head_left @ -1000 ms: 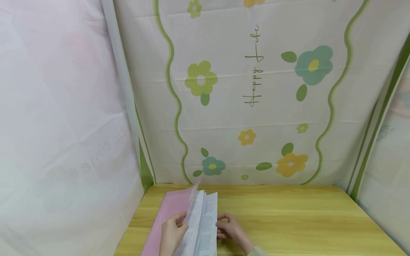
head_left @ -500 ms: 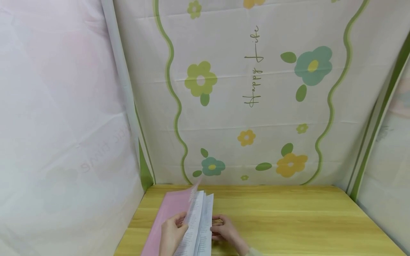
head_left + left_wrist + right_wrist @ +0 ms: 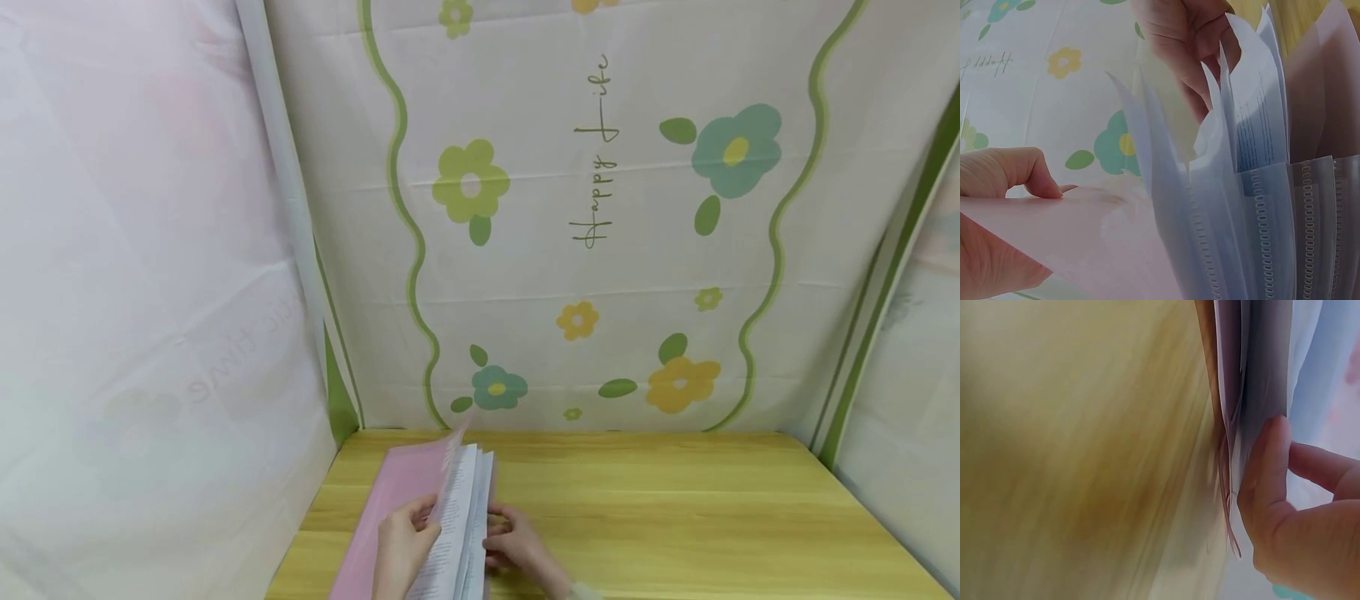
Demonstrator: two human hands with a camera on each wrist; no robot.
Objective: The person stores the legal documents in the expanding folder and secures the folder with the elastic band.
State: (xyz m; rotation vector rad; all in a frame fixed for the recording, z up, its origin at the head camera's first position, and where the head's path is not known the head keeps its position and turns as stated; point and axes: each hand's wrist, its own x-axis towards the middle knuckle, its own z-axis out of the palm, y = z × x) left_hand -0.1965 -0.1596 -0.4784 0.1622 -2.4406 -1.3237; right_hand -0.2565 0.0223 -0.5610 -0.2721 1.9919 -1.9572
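A pink folder (image 3: 397,492) of clear pockets, with printed sheets (image 3: 452,533) inside, lies spread at the table's left side. My left hand (image 3: 405,542) pinches the edge of its pink front cover between thumb and fingers and holds it raised. At the right-hand edge, my right hand (image 3: 519,546) pinches several pages upright. Seen from the left wrist, the clear pockets (image 3: 1266,231) fan apart, each with a patterned strip, and the pink back cover (image 3: 1335,81) stands behind them. In the right wrist view, thumb and fingertips (image 3: 1277,434) press on the page edges.
The wooden table (image 3: 675,517) extends to the right of the folder. A floral cloth (image 3: 600,208) hangs behind it, with further pale cloth walls (image 3: 150,292) at left and right.
My right hand has moved left with the pages, which now stand closer to the others and narrower in the head view. The left hand and front cover have stayed in place.
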